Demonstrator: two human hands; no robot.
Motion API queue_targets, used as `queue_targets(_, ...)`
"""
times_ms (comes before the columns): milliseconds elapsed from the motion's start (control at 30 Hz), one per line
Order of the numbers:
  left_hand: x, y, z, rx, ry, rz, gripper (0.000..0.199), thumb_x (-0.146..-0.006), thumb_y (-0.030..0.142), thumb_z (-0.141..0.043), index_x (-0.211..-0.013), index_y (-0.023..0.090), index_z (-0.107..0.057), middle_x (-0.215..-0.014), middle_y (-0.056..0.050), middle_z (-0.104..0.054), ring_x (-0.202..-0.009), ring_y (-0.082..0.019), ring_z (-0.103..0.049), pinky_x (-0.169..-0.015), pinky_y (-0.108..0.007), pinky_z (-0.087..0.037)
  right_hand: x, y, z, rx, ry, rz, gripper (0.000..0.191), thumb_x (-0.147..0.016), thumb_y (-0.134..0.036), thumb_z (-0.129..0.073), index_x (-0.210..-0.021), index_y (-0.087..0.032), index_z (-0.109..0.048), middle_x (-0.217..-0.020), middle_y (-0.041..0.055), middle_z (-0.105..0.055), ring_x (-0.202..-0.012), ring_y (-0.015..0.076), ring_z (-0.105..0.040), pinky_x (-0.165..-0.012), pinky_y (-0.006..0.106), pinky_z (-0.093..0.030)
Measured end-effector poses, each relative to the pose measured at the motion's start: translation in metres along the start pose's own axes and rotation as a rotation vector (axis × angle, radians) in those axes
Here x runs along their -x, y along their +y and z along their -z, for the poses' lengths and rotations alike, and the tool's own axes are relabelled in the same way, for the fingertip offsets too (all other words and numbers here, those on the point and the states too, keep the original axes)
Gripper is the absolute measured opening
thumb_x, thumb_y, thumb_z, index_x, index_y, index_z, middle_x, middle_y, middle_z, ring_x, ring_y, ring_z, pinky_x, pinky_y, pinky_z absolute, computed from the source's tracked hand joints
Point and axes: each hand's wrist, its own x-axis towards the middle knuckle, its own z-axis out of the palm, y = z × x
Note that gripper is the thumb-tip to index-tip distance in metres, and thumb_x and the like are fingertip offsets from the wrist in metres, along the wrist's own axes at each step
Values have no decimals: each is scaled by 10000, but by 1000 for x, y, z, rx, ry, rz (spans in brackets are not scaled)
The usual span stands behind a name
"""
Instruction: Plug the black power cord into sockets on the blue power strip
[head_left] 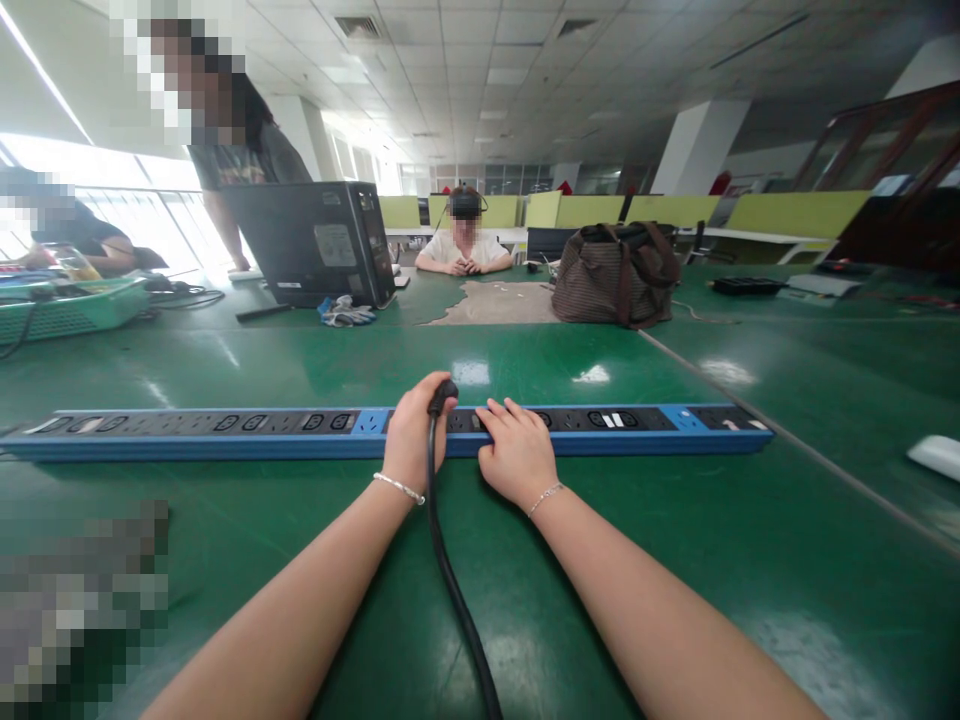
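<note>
I see a wide table with a shiny green top (300, 360), which has a ragged greyish patch (502, 303) toward its far side. Across it lies a long blue-and-black power strip (330, 440). Farther back stand a black computer case (330, 245), with gloves (346, 312) just beside, a brown bag (615, 275) and, at left, a green basket (82, 310).

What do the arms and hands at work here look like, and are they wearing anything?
They're a person's. The left hand and right hand are ungloved, and no sleeves show on the bare forearms. The left wrist has a silvery-white bracelet; the right has a thinner, silvery chain bracelet.
</note>
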Motion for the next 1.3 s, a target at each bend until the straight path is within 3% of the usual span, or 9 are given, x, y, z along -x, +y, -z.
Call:
queue_targets(100, -10, 1, 15, -3, 115, 22, 346, -885, 363, -424, -1181, 217, -529, -1156, -60, -617, -1044, -195, -568, -941, -346, -426, 0, 0, 0, 2, -7, -4, 502, -762, -200, -462, -1252, -185, -570, -1336, 45, -533, -1269, 232, -403, -1037, 371, -255)
queue_targets(167, -14, -10, 29, -36, 69, 14, 353, -866, 376, -450, -1171, 225, -545, -1146, -56, -623, -1046, -201, -568, -946, -345, -421, 0, 0, 0, 0, -11, -1, 504, -761, -201, -459, -1253, -187, -570, -1337, 39, -532, -1268, 229, -405, -1036, 367, -259)
queue_targets(333, -14, -61, 67, -27, -63, 230, 383, -821, 410, -470, -1143, 228, -572, -1016, -33, -670, -909, -197, -613, -835, -330, -475, 0, 2, 1, -6, 0, -6, 498, -756, -201, -455, -1236, -184, -586, -1327, 38, -542, -1264, 231, -412, -1032, 365, -265)
queue_targets(433, -10, -82, 79, -33, -174, 249, 401, -795, 414, -481, -1130, 218, -580, -1015, -39, -676, -899, -197, -619, -829, -327, -478, 0, 2, 1, -8, -4, -11, 499, -755, -198, -459, -1238, -189, -585, -1327, 42, -541, -1261, 230, -416, -1030, 369, -267)
queue_targets(733, -3, -96, 74, -87, -233, 285, 414, -782, 410, -488, -1151, 233, -551, -895, -24, -713, -876, -203, -649, -818, -337, -492, 0, 3, 0, -6, -4, -10, 501, -754, -200, -459, -1239, -206, -586, -1335, 33, -535, -1258, 223, -418, -1028, 367, -271)
queue_targets(1100, 1, -100, 75, -161, -294, 236, 416, -794, 451, -480, -1157, 258, -548, -995, -25, -692, -929, -214, -632, -857, -361, -474, 0, 3, -1, -7, 14, -5, 499, -752, -199, -451, -1231, -198, -594, -1316, 35, -552, -1247, 230, -430, -1018, 366, -276)
queue_targets(1300, 5, -95, 75, -239, -272, 199, 407, -797, 432, -477, -1151, 247, -559, -1030, -59, -670, -950, -220, -614, -859, -369, -473, 0, 3, -2, -11, 13, -5, 499, -752, -201, -457, -1232, -198, -592, -1320, 36, -548, -1251, 230, -424, -1020, 366, -272)
